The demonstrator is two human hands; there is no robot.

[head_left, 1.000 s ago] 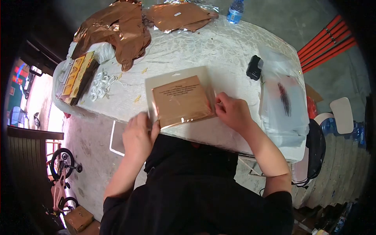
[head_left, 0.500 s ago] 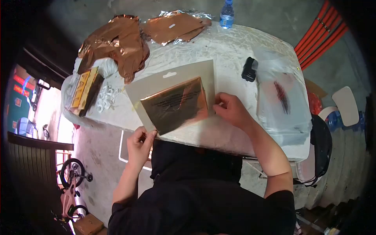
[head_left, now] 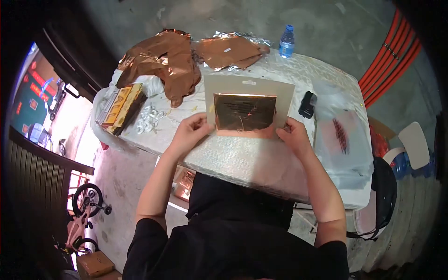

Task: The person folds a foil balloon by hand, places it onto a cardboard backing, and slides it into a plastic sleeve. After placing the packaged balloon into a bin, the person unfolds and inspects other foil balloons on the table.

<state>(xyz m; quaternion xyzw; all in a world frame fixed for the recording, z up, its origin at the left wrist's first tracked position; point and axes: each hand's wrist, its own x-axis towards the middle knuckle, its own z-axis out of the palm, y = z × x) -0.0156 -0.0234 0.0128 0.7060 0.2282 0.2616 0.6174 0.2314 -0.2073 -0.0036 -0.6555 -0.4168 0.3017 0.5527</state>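
A pale, frosted bag with a slot near its top edge stands tilted up over the table, with a shiny copper-coloured sheet showing in it. Faint dark print runs across that sheet. My left hand pinches the bag's lower left corner, thumb against fingers. At the lower right corner, my right hand holds it the same way.
Copper foil pieces and a flat foil stack lie at the back. White rings sit beside a yellow box on the left. A bottle, a black object and clear bags are on the right.
The bag has turned level and is raised more upright. My left hand has moved up and right with its corner. The view has shifted, so the table sits lower and further right.
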